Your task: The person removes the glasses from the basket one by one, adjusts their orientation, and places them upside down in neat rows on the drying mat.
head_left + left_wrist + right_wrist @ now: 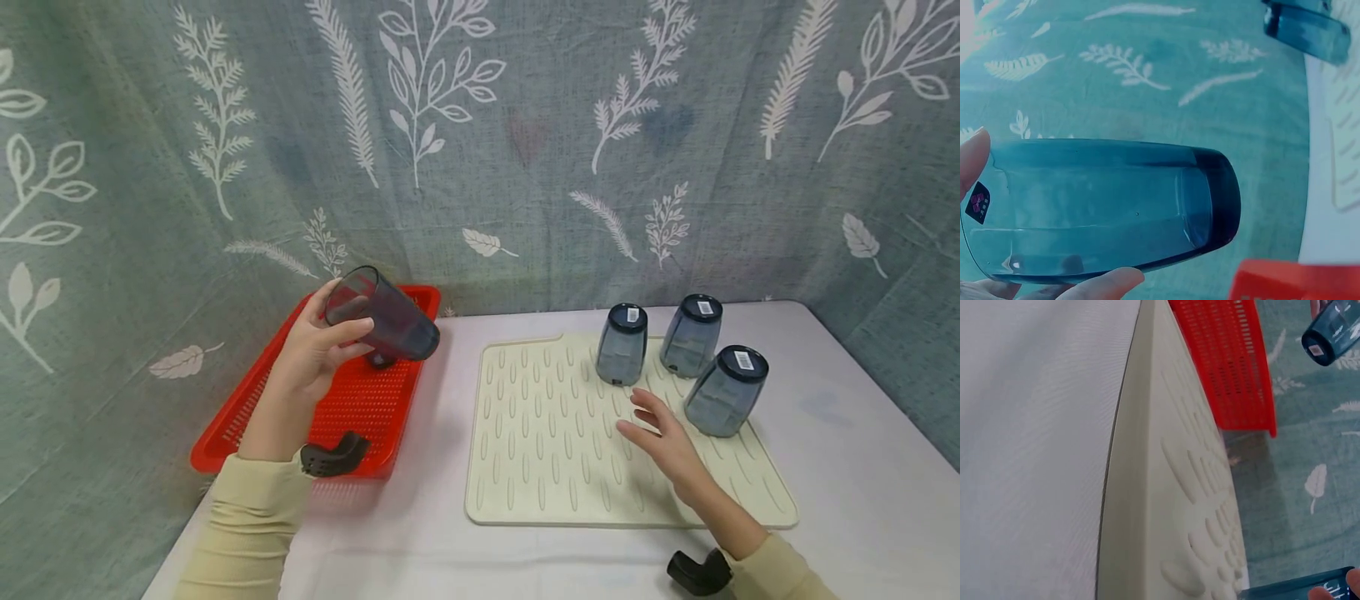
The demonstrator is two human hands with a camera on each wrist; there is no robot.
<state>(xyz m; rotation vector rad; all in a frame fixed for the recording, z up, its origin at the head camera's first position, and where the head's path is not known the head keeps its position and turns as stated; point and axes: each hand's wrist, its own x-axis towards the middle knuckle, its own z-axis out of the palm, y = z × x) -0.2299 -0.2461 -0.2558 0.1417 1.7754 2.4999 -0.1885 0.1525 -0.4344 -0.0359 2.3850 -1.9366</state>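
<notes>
A blue tinted glass tumbler is in my left hand, raised over the red basket. It tilts, mouth toward the hand and thick base down to the right. In the left wrist view, a small dark label shows near the rim of this tumbler, and the fingers grip its sides. My right hand hovers above the cream drying mat, fingers parted and holding nothing. Close to it stand three matching tumblers, base up: one on the left, one behind, one at right.
Inside the basket, partly hidden behind the held tumbler, is a small dark object. A white cloth covers the table. Behind it hangs a green leaf-patterned curtain. Dark wrist mounts jut from both sleeves.
</notes>
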